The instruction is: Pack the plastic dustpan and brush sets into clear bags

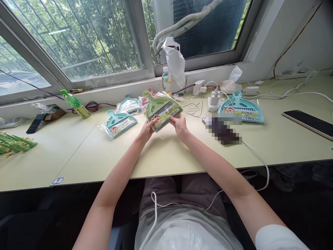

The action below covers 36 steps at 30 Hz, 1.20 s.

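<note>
Between my two hands is a green dustpan and brush set (163, 110) in clear wrapping, tilted above the table. My left hand (147, 131) grips its lower left edge, and my right hand (179, 125) pinches its lower right side. Left of it lies a wrapped teal dustpan set (120, 124). Behind that one are another teal set (129, 105) and a pink set (144, 101), the pink one partly hidden by the green one. A further teal set (240, 108) lies to the right.
The pale table (99, 159) holds a tilted green bottle (75, 103), an upright bottle (166, 80), a charger with white cables (213, 100), a pixelated object (224, 131), a dark phone (309, 121) and green stalks (15, 144) at the left. A cable hangs over the front edge.
</note>
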Tool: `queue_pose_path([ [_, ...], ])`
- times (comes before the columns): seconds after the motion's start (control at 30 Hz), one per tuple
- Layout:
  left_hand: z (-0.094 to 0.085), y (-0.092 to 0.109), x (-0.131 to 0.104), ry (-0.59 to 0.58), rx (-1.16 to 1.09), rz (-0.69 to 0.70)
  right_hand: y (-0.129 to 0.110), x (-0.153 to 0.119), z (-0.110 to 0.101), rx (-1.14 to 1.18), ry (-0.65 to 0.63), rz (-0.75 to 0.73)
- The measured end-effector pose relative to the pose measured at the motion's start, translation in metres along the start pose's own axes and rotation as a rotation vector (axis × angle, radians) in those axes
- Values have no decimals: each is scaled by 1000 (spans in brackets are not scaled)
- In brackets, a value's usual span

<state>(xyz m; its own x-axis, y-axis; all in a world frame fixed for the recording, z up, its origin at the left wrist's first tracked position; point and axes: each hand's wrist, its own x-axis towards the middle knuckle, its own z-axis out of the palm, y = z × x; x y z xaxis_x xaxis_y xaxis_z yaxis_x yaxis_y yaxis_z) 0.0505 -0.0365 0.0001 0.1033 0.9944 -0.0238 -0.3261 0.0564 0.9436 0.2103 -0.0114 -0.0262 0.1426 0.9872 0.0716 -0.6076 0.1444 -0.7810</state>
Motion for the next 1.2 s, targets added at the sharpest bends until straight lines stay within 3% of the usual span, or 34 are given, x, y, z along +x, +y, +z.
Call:
queue_pose_path([
  [0.1,2,1,-2,-51,-15,12,-2,2,-1,-15,-27,-25],
  [0.27,2,0,0,26,-6,17,-3,1,-1,-16,-39,-18],
  [0.53,-12,1,8,-36,86,-57,-5,-5,4,-54,25,126],
  [0.6,-17,3,10,-47,93,-46,-15,-3,3,-137,-43,222],
  [0.7,-26,8,13,6,37,7,-35,0,1,-326,-282,274],
  [0.77,-33,12,15,69,-8,25,-47,2,-2,-490,-373,207],
  [0.8,-36,13,15,97,-28,28,-50,2,-5,-597,-345,142],
  [0.93,-45,17,15,158,-92,25,-51,6,-19,-1045,-35,-310],
  [0.97,-45,17,14,165,-101,20,-49,7,-22,-1099,-35,-427],
  [1.03,-44,17,12,179,-107,-3,-46,10,-27,-1132,-153,-589],
  [1.1,-41,18,10,189,-103,-35,-43,12,-29,-1114,-269,-668],
  [1.2,-37,18,7,168,-102,-71,-44,14,-29,-1078,-274,-698],
])
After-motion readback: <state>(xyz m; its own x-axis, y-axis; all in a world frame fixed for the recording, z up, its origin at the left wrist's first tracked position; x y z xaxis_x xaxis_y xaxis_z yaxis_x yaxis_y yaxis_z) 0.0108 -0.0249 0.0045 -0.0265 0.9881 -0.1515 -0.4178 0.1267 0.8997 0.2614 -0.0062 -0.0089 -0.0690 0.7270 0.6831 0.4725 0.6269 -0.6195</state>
